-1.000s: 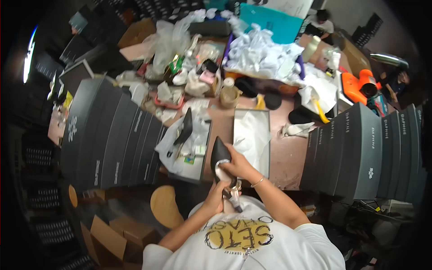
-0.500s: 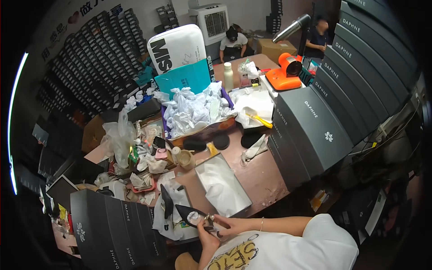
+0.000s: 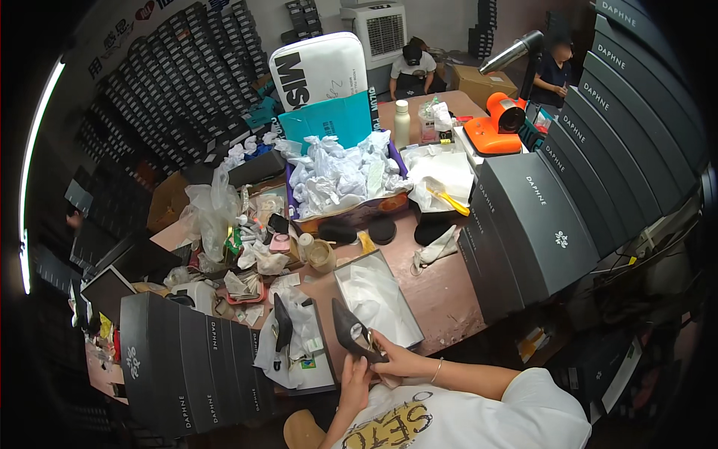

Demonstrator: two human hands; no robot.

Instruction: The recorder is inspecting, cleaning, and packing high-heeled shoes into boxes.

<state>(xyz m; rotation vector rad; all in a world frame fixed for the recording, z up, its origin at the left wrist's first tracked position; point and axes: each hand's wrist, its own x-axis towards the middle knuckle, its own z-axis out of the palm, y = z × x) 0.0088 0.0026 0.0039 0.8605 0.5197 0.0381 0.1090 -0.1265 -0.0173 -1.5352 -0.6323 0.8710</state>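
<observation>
Held shoe [image 3: 346, 329]: black, pointed toe; supported by both hands at the near edge of the counter [image 3: 446, 292]; toe directed away from the person and to the left.
Shoe interior: pale; lining or stuffing cannot be told apart.
Left hand [image 3: 355, 376]: at the rear end of the held shoe; fingers closed on it, partly hidden.
Right hand [image 3: 396, 360]: on the right side of the held shoe, toward the rear; fingers wrapped against it; bracelet [image 3: 437, 367] at the wrist.
Left box [image 3: 327, 363]: open, grey rim; contains white wrapping [image 3: 304, 329] and a small green-and-yellow card [image 3: 307, 364].
Second shoe [image 3: 283, 322]: black; lies on the white wrapping, left of the held shoe.
Right box [image 3: 406, 310]: open, on the counter; lined with white paper [image 3: 370, 288]; just beyond the right hand.
Box stacks: dark grey; left stack [image 3: 153, 359] beside the left box, taller right stack [image 3: 535, 232] at the right side of the counter.
Bin [image 3: 359, 212]: purple rim; heaped with crumpled paper [image 3: 336, 179].
Before the bin: two black pads [image 3: 383, 231], with a yellow piece [image 3: 366, 242] near them.
Jar [image 3: 321, 257]: beyond the right box, to the left.
Cloth [image 3: 436, 251]: pale, crumpled; near the right stack.
Orange device [image 3: 493, 137]: far right part of the counter.
Bottle [image 3: 402, 126]: cream, upright, behind the bin.
</observation>
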